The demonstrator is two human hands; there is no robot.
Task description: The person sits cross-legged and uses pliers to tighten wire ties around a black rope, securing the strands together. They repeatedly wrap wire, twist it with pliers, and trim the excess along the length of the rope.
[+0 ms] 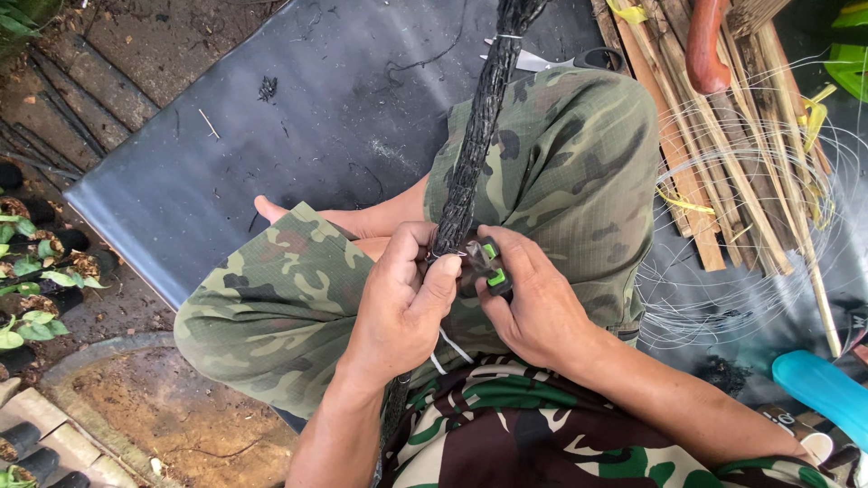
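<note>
Over the lap of a seated person in camouflage clothes, a long black roll of netting lies across the right knee, tightly bundled into a rope-like cylinder with a rough, mesh-textured skin and a thin tie binding it near its far end. The left hand is clenched around the roll's near end, thumb pressed over it, where a light wire loops around the bundle. The right hand grasps small pliers with black and green handles, their nose touching the roll just beside the left thumb. The person sits on a dark plastic sheet spread over bare earth outdoors; small potted seedlings stand at the left edge, and a heap of bamboo sticks with loose coils of thin wire lies to the right, near a blue object. The roll's long axis runs from the hands away from the person, leaning slightly right, its far end pointing to the top of the view.
</note>
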